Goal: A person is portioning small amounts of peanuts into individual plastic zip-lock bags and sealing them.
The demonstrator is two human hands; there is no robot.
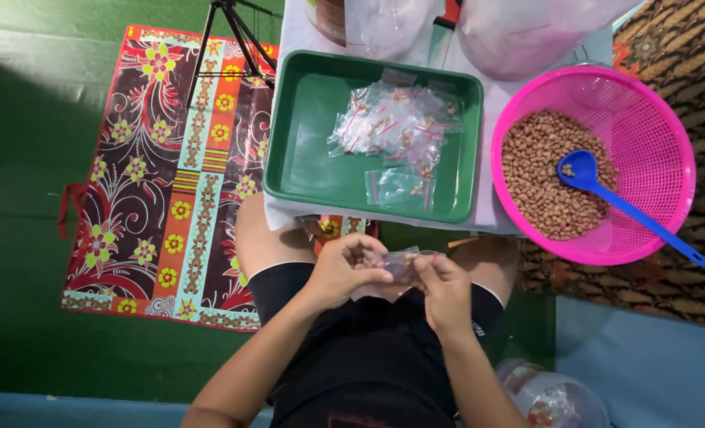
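A: What are the hands doing?

B: Both meet over the person's lap. The left hand [343, 269] and the right hand [445, 292] pinch a small clear bag [402, 265] between them, fingers closed on it from either side. The bag sits just below the near edge of the desk [491, 212].

A: Can you see what the bag holds?

B: Something pale pinkish shows through the plastic, but it is too small to say what.

A: And on the desk?

B: A green tray [305, 158] lies straight ahead of the hands. A loose heap of small clear bags [392, 127] with red strips rests in its far right part, each with a few brownish nuts inside. One more filled bag [402, 189] lies apart, near the tray's front rim.

A: To the right of that?

B: A pink basket [661, 150], just beside the tray, holds a mound of peanuts [539, 182]. A blue scoop [582, 170] lies bowl-down on the nuts, its handle reaching out over the basket's rim toward the lower right.

A: Anything behind?

B: Large clear plastic sacks [527, 32] at the far edge of the desk. Left of the desk, a patterned floral mat [170, 182] covers the green floor [28, 198], and black tripod legs [234, 40] stand on it. A clear jar [554, 396] sits by the person's right hip.
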